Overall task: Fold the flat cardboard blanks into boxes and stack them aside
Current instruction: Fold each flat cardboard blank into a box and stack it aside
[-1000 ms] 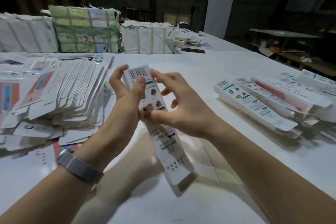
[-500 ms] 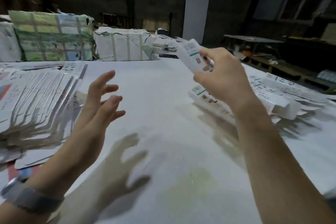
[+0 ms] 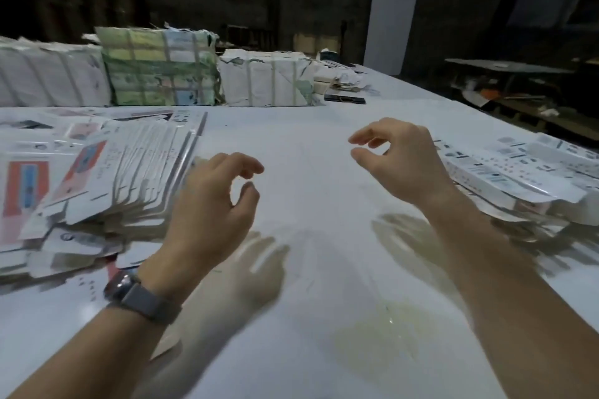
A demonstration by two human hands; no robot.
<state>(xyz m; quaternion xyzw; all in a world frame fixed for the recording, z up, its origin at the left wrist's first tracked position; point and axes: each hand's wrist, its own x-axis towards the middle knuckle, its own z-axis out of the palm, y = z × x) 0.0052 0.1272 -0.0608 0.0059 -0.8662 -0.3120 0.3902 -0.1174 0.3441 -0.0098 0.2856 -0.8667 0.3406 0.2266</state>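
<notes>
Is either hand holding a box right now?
No, the left hand and right hand both hover empty over the table, fingers loosely curled.

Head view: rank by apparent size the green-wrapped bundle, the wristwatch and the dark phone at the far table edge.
1. Green-wrapped bundle, largest though far off.
2. Wristwatch, enlarged by nearness to the camera.
3. Dark phone, smallest; distance shrinks it, so its true size against the watch is unsure.

Bare forearms, no sleeves — a dark watch on a grey woven band circles the left wrist.

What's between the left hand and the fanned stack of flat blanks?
Nothing shows: in the head view the left hand hovers right beside the flat blanks.
</notes>
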